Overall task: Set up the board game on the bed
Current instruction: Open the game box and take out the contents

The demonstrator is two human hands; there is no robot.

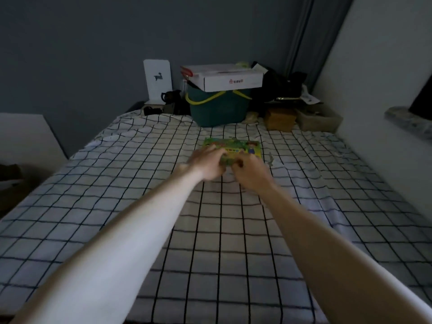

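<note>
A flat green and yellow board game box with cartoon figures lies in the middle of the bed, which has a white sheet with a dark grid. Both my arms reach forward to it. My left hand lies on the box's near left part, fingers spread over the top. My right hand has its fingers curled at the box's near edge and pinches it. The near edge of the box is hidden by my hands.
At the far end of the bed stand a teal basket with yellow handles, a white carton on top, a white panel, dark clutter and a brown box. A small grey object lies right of the game. A wall runs along the right.
</note>
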